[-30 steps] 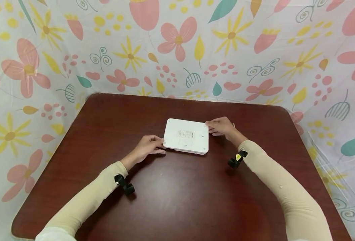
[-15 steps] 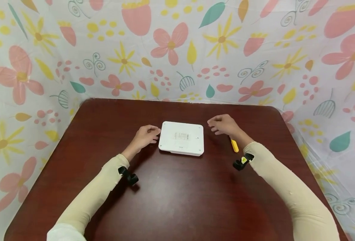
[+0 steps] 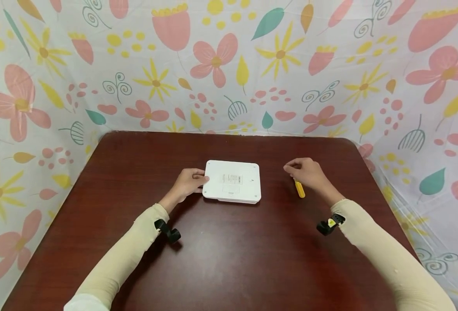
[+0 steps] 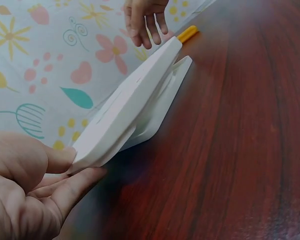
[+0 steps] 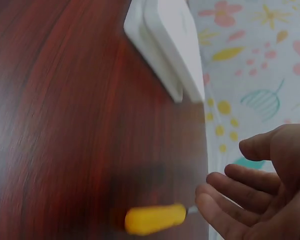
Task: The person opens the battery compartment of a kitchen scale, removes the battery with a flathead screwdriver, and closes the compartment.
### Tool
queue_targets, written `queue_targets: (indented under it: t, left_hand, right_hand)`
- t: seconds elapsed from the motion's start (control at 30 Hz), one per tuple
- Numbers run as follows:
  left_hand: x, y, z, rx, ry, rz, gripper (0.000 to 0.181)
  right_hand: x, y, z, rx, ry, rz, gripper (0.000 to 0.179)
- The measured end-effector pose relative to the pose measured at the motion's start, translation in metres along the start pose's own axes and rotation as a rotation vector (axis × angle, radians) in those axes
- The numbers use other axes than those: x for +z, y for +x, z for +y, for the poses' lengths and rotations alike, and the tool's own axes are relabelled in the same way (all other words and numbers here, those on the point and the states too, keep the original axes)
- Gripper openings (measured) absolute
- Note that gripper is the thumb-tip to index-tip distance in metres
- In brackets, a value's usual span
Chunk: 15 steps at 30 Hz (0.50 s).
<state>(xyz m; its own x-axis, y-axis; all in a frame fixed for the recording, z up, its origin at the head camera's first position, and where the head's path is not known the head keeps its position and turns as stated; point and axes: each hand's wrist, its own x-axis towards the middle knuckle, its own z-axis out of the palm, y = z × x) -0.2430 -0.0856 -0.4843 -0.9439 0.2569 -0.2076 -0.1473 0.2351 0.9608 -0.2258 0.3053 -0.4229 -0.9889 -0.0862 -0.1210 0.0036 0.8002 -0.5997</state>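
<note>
A flat white device (image 3: 232, 182) with rounded corners, a printed label and small corner screws lies on the table, labelled face up. Its left edge is pinched between thumb and fingers of my left hand (image 3: 187, 185). In the left wrist view, the device (image 4: 125, 107) shows two layers with a gap between them. To its right, my right hand (image 3: 310, 172) hovers with loosely bent fingers and holds nothing. Just beneath that hand lies a yellow-handled screwdriver (image 3: 300, 189); the fingers hide much of its metal shaft. The right wrist view shows the handle (image 5: 155, 219) close to the fingertips.
The dark red-brown wooden table (image 3: 229, 259) has rounded back corners. A flower-printed curtain (image 3: 213, 86) closes off the back and both sides. Black camera mounts (image 3: 168, 231) sit on both wrists, over beige sleeves.
My right hand has left the device's right edge and moved right, uncovering the yellow screwdriver. My left hand let go briefly and now pinches the left edge again.
</note>
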Motion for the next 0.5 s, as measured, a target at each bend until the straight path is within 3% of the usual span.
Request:
queue_targets:
  t: [0.2,0.5]
  left_hand:
    - [0.001,-0.001,-0.002,0.015,-0.01,0.004,0.043]
    - [0.001,-0.004,-0.006,0.019,-0.059,0.003,0.043]
  right_hand:
    - [0.001,-0.005,0.027,-0.023,-0.136,0.135,0.043]
    - [0.011,-0.01,0.041,-0.005,-0.161,0.162,0.048]
